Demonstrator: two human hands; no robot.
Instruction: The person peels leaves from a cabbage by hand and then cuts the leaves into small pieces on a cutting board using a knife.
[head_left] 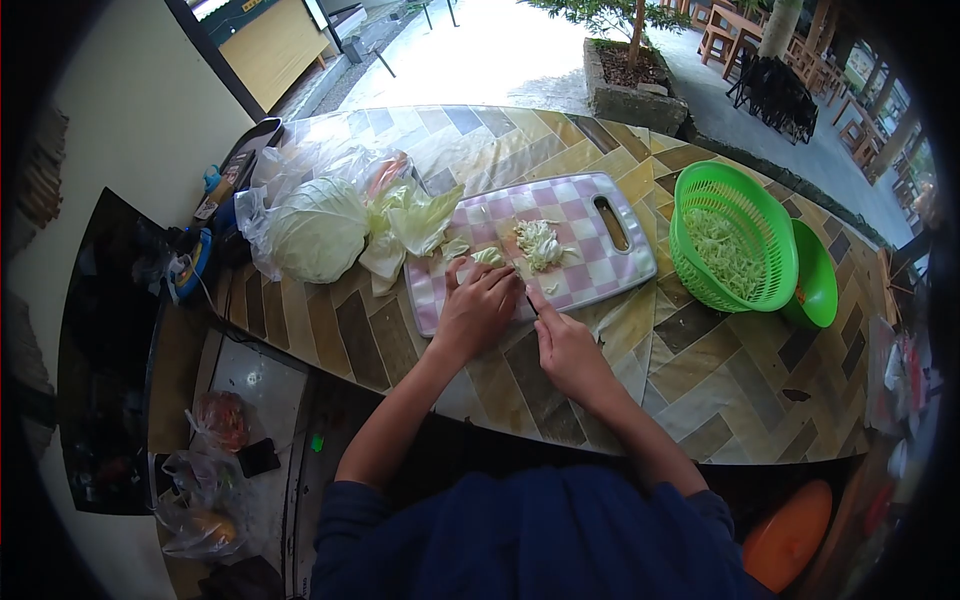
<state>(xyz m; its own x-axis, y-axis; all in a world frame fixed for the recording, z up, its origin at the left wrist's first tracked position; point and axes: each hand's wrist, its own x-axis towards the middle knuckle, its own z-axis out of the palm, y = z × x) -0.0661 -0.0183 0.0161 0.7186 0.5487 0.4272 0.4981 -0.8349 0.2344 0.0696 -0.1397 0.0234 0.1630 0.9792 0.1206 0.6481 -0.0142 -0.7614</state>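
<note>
My right hand (572,352) is closed around the dark handle of a knife (531,304), whose blade is mostly hidden between my hands. Curled fingers of my left hand (478,308) press a piece of cabbage (488,257) onto the pink-and-white checked cutting board (612,278). A small heap of shredded cabbage (540,244) lies on the board just beyond the knife. Left of the board sits a large cabbage head (320,230) partly in a clear plastic bag, with loose cabbage leaves (408,218) beside it.
A green basket (690,262) holding shredded cabbage stands at the right, a green bowl (818,285) partly behind it. At the table's left edge is a blue-and-white clothes iron (190,268). Plastic bags (200,500) lie lower left; something orange (790,535) is lower right.
</note>
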